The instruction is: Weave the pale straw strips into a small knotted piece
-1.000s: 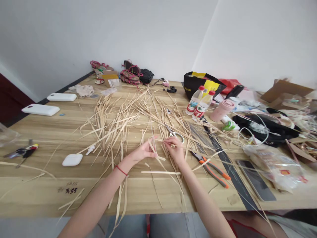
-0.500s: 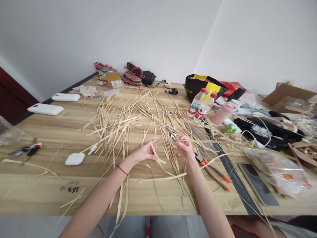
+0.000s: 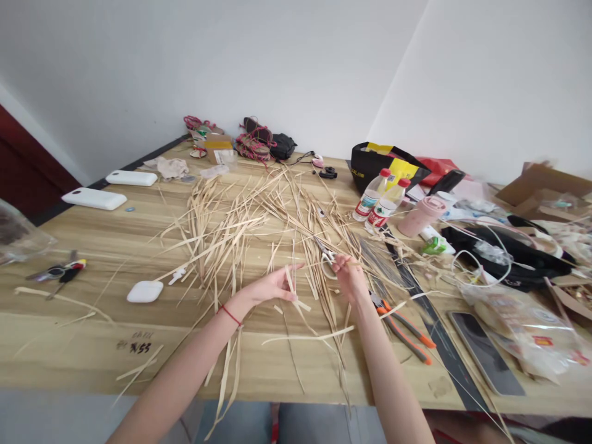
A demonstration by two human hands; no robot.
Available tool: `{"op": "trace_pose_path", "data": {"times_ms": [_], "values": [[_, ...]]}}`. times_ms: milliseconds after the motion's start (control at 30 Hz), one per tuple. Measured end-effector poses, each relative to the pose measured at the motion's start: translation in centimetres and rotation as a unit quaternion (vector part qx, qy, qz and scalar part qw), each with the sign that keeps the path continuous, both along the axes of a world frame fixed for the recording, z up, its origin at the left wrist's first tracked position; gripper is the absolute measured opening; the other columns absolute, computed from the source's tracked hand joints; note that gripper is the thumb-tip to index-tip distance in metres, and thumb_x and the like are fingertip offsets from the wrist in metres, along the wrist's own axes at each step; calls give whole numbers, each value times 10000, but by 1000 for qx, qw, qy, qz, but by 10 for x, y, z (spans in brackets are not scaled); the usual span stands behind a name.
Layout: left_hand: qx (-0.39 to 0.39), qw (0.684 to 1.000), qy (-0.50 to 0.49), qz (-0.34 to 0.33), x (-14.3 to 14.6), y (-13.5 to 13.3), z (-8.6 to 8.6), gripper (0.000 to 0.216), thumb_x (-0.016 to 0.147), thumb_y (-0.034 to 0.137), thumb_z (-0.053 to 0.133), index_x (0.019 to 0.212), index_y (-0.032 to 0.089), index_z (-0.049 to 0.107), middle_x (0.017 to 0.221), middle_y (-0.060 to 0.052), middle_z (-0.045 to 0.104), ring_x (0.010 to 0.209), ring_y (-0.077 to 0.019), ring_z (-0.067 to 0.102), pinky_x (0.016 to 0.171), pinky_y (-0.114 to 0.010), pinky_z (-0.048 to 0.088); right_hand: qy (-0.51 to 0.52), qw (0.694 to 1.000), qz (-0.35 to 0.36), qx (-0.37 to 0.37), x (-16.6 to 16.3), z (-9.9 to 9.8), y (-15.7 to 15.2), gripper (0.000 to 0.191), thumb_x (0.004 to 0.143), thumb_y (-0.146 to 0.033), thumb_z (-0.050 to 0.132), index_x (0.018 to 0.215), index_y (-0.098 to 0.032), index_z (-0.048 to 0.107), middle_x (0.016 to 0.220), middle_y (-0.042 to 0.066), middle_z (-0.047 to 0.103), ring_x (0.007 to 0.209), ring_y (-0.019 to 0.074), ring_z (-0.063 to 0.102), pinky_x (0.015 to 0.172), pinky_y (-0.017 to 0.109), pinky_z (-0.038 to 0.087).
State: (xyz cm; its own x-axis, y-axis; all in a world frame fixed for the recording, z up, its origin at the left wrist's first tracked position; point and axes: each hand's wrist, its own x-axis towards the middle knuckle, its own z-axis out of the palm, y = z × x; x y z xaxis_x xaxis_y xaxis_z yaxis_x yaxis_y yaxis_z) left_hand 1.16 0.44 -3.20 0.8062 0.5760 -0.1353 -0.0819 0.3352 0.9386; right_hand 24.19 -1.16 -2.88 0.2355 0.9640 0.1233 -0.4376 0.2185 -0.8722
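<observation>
Pale strips (image 3: 291, 281) sit in the left hand (image 3: 277, 285), just above the near middle of the surface (image 3: 185, 370); I read thumb and fingers as pinching them, one end standing up, flat tails angling down below the thumb. Right hand (image 3: 350, 277) has its fingers curled in, pinching what looks like a thin strand (image 3: 319, 265) that spans the gap to the left. Exact contact under the right fingertips is too small for me to call. My take: left acts as the anchor so the crossing doesn't slip, right holds off to the side to keep the strand straight and under light tension. Both forearms come in low from the near edge, which probably gives steady wrists. Loose pile (image 3: 226, 225) fans out beyond the hands, presumably left spread so single pieces lift without snagging. Scissors (image 3: 327, 258) lie among the strips just beside the right hand, and orange-handled pliers (image 3: 402, 330) lie right of that forearm, handles toward the person; I'd guess both are parked there for an easy right-hand grab. Bottles (image 3: 374, 202) and pink tumbler (image 3: 422, 216) stand upright farther back on the right, apart from the hands, likely to avoid knocks.
</observation>
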Motion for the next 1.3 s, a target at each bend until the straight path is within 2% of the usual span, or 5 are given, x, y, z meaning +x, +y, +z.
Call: {"op": "trace_pose_path", "data": {"times_ms": [233,667,867,1033,1300], "values": [[12,1000,-12,-4,-1,-1,5,863,603,113,728,1332,275,295,766,28,481,732,-105,480,711,-277,434,-54,998,4,-45,2,-4,0,261,667,-416,639,584,-189,540,644,-28,515,542,94,442,533,244,360],[15,998,-54,-34,-2,-5,16,904,619,128,725,1359,293,232,786,23,497,700,-94,493,682,-252,408,-25,998,-24,-50,10,-13,6,266,686,-447,636,700,-181,630,720,-3,589,540,88,498,487,231,379],[-10,994,-112,-13,-3,-6,16,975,625,96,715,1367,358,140,769,40,484,658,-71,491,663,-242,398,-55,993,-75,-76,14,-20,8,331,685,-501,614,660,-172,587,708,-2,598,435,67,496,380,213,334],[-5,997,-75,5,-5,-3,17,971,621,93,713,1371,344,148,782,33,488,677,-81,501,682,-253,420,-84,986,-115,-86,17,-20,7,339,690,-515,592,657,-182,545,680,-27,597,344,44,455,317,204,251],[18,1000,-13,15,-10,2,12,992,594,94,727,1376,306,154,785,32,481,714,-98,512,731,-291,445,-94,986,-124,-55,15,-15,4,403,676,-462,633,535,-179,383,654,-32,586,334,42,464,311,197,265]]}}
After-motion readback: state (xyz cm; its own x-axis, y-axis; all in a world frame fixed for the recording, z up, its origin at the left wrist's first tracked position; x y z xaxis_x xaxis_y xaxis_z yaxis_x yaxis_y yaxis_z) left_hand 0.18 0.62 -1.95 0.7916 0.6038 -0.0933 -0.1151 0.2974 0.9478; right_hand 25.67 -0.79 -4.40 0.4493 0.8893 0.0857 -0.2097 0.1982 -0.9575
